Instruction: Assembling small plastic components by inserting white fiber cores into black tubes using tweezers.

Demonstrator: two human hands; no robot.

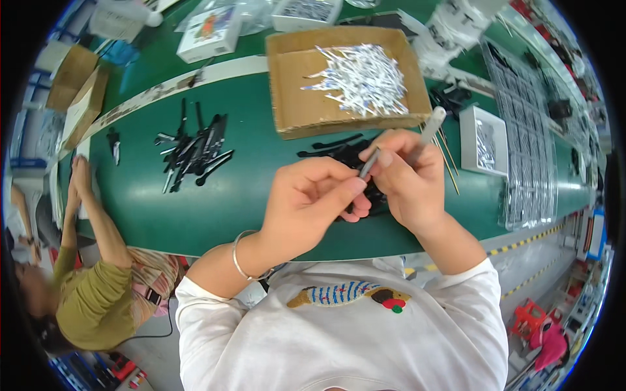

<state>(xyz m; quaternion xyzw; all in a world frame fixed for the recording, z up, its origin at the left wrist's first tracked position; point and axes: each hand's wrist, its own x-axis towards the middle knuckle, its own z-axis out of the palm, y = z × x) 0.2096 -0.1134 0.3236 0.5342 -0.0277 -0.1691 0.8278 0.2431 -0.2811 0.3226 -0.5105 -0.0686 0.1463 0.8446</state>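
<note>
Over the near part of the green table, both my hands meet in front of my chest. My left hand [312, 203] pinches a small slim dark-grey piece [369, 163] between thumb and fingers. At the far end of that piece, my right hand [412, 179] closes its thumb and forefinger. A light-grey slim-handled tool [432, 124] is also gripped in my right hand, its rounded end pointing up and away; its other end is hidden. Below and behind my hands lies a pile of black strip-like parts [331, 143], partly covered by them.
A cardboard tray [287, 98] with many white-and-blue slips stands just beyond my hands. More black parts [195, 150] lie left. To the right are thin sticks [448, 159], a white box [484, 140] and clear plastic trays [528, 143]. A co-worker's arms [98, 215] rest at the left table edge.
</note>
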